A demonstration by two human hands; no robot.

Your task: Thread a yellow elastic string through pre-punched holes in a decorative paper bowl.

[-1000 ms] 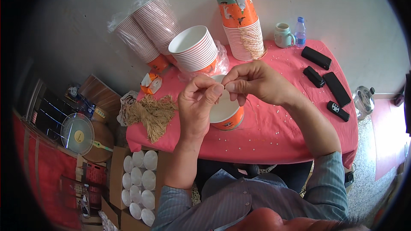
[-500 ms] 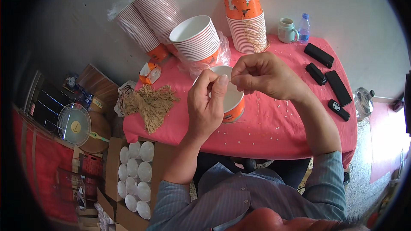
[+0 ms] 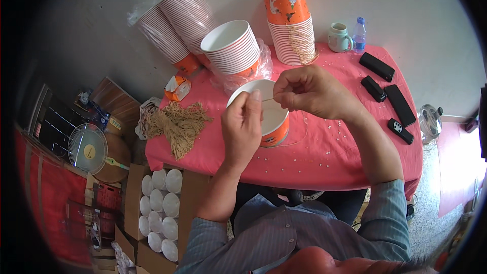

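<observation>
Both my hands are raised over an orange-and-white paper bucket [image 3: 276,135] on the table. My left hand [image 3: 242,129] is closed, its thumb pressed against the bent fingers. My right hand [image 3: 308,91] pinches with thumb and fingertips. A short length of thin tan string [image 3: 268,100] spans the gap between them, and its ends are hidden in the fingers. The bucket's opening faces up, partly covered by my hands. A bundle of tan twine [image 3: 177,127] lies on the table to the left.
Nested paper buckets [image 3: 233,50] stand behind on the pink tablecloth [image 3: 324,165]; another stack [image 3: 291,35] has strings hanging down it. At right are a mug [image 3: 339,38], a bottle [image 3: 359,35] and several black devices [image 3: 401,104]. Small white beads are scattered about. A carton of clear cups [image 3: 170,203] sits lower left.
My left hand has shifted slightly left and down, away from the right fingertips. The string between the hands now shows. My right hand has barely moved.
</observation>
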